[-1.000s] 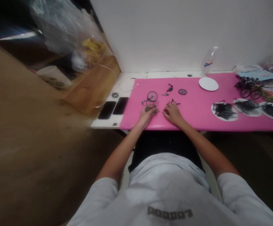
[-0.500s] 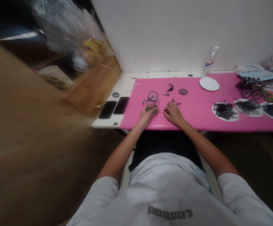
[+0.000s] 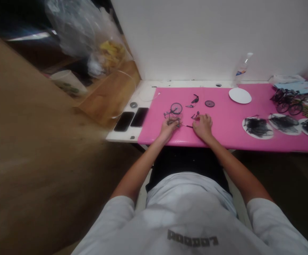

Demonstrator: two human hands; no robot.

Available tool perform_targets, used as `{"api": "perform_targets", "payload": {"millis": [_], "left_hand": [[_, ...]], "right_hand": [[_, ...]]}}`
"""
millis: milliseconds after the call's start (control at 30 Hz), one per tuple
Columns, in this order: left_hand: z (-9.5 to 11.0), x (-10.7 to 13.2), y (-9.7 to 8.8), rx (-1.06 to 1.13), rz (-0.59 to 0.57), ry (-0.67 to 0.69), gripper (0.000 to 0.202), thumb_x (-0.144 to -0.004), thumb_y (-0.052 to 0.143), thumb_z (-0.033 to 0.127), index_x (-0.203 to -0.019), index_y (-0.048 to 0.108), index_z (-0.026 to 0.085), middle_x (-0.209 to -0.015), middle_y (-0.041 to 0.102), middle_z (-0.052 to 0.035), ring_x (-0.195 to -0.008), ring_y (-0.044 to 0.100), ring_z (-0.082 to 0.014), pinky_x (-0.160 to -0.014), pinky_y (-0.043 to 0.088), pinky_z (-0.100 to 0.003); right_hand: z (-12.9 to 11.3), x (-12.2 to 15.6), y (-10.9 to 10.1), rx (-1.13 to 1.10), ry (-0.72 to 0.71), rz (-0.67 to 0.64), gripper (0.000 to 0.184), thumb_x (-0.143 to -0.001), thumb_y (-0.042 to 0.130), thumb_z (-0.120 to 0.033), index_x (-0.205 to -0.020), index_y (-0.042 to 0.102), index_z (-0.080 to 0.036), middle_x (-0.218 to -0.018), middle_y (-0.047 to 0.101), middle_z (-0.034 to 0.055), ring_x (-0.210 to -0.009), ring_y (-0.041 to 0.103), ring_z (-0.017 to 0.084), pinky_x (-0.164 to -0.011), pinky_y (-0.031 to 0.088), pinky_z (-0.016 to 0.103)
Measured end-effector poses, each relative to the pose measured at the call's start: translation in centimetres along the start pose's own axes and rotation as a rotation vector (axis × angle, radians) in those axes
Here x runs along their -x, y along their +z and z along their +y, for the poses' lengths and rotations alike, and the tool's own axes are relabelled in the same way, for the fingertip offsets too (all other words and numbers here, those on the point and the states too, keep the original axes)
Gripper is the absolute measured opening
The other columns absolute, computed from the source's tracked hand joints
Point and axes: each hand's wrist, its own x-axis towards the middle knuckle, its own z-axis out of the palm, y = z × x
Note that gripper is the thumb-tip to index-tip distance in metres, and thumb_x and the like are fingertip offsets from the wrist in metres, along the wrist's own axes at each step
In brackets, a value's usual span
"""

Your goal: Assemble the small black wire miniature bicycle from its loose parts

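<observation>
My left hand (image 3: 167, 130) is closed around the lower part of a miniature bicycle (image 3: 176, 108), which has one wheel showing and lies on the pink mat. In my right hand (image 3: 204, 127) is a thin screwdriver (image 3: 188, 126), its slim shaft pointing left at the bicycle near my left fingertips. Whether its tip touches the bicycle I cannot tell. A small dark curved part (image 3: 195, 115) lies just beyond my right fingers. Farther back are a black part (image 3: 195, 99), a small grey piece (image 3: 189, 106) and a loose wheel (image 3: 209, 103).
Two phones (image 3: 124, 121) and a grey disc (image 3: 133, 105) lie on the white left end of the table. To the right are a white plate (image 3: 240, 95), several plates of black parts (image 3: 258, 127) and finished-looking small bicycles (image 3: 285, 101). A bottle (image 3: 242, 69) stands by the wall.
My right hand has shifted slightly right and its fingers have spread more, with more of the screwdriver now showing. The camera view has turned slightly. My left hand keeps its hold.
</observation>
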Motion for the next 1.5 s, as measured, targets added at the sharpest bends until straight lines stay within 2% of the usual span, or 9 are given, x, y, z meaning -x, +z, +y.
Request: {"api": "perform_targets", "payload": {"millis": [100,333,467,633,800,900,1100,1200,1500], "left_hand": [[-0.1,0.0,0.0,0.001,-0.001,0.001,0.044,-0.073,0.097,0.021,-0.093,0.057,0.020,-0.115,0.081,-0.0086,-0.103,0.083,-0.0232,-0.113,0.060,-0.050],[-0.2,0.0,0.1,0.006,0.004,0.014,0.044,-0.073,0.097,0.022,-0.094,0.058,0.020,-0.111,0.082,-0.0072,-0.100,0.084,-0.0231,-0.113,0.061,-0.050],[-0.1,0.0,0.1,-0.013,0.003,0.002,0.046,-0.074,0.098,0.023,-0.094,0.057,0.021,-0.112,0.081,-0.0080,-0.103,0.083,-0.0237,-0.113,0.060,-0.050],[0.1,0.1,0.0,-0.003,-0.010,-0.003,0.047,-0.074,0.098,0.024,-0.094,0.056,0.021,-0.114,0.081,-0.0082,-0.103,0.083,-0.0233,-0.112,0.060,-0.049],[0.4,0.3,0.2,0.022,-0.015,-0.016,0.050,-0.071,0.100,0.022,-0.093,0.056,0.020,-0.113,0.082,-0.0088,-0.099,0.083,-0.0226,-0.110,0.061,-0.047],[0.6,0.5,0.4,0.032,-0.005,-0.026,0.049,-0.071,0.100,0.020,-0.094,0.056,0.020,-0.113,0.082,-0.0091,-0.099,0.083,-0.0225,-0.109,0.061,-0.046],[0.8,0.6,0.7,0.038,0.010,-0.037,0.047,-0.073,0.098,0.016,-0.093,0.056,0.020,-0.110,0.082,-0.0082,-0.095,0.083,-0.0216,-0.103,0.061,-0.042],[0.9,0.6,0.6,0.029,0.003,-0.050,0.047,-0.073,0.098,0.015,-0.093,0.056,0.020,-0.109,0.082,-0.0083,-0.097,0.083,-0.0219,-0.102,0.061,-0.042],[0.7,0.4,0.5,0.030,-0.002,-0.043,0.048,-0.072,0.099,0.016,-0.093,0.056,0.020,-0.109,0.083,-0.0076,-0.094,0.083,-0.0212,-0.096,0.063,-0.039]], "right_hand": [[0.2,0.0,0.2,0.015,-0.030,0.006,0.025,-0.096,0.060,-0.031,-0.114,0.074,-0.020,-0.140,0.072,0.0197,-0.153,0.042,0.048,-0.127,0.032,0.074],[0.1,0.0,0.0,0.010,-0.092,-0.005,0.030,-0.098,0.057,-0.028,-0.116,0.079,-0.019,-0.134,0.074,0.0192,-0.140,0.050,0.045,-0.123,0.038,0.071],[0.1,-0.2,0.0,-0.033,-0.082,-0.033,0.030,-0.099,0.057,-0.028,-0.114,0.082,-0.020,-0.132,0.074,0.0200,-0.135,0.050,0.045,-0.115,0.044,0.069],[0.1,-0.5,-0.1,-0.063,-0.062,-0.086,0.027,-0.100,0.061,-0.027,-0.115,0.083,-0.020,-0.132,0.076,0.0182,-0.134,0.050,0.043,-0.116,0.045,0.064],[0.0,-0.5,-0.3,-0.095,-0.126,-0.122,0.039,-0.095,0.062,-0.023,-0.130,0.079,-0.022,-0.136,0.077,0.0146,-0.138,0.053,0.041,-0.118,0.047,0.063],[0.0,-0.4,-0.4,-0.092,-0.157,-0.083,0.048,-0.093,0.061,-0.022,-0.139,0.075,-0.020,-0.145,0.074,0.0145,-0.146,0.051,0.040,-0.123,0.045,0.062],[0.1,0.1,0.0,0.014,-0.066,0.004,0.060,-0.093,0.060,-0.025,-0.152,0.064,-0.013,-0.149,0.070,0.0204,-0.158,0.039,0.047,-0.130,0.033,0.071],[0.1,0.3,0.2,0.026,-0.047,-0.002,0.053,-0.094,0.059,-0.024,-0.146,0.066,-0.015,-0.145,0.071,0.0213,-0.155,0.042,0.048,-0.128,0.034,0.072],[0.0,-0.1,-0.2,-0.003,-0.044,-0.016,0.032,-0.098,0.061,-0.020,-0.129,0.070,-0.020,-0.134,0.073,0.0193,-0.132,0.052,0.043,-0.116,0.044,0.064]]}}
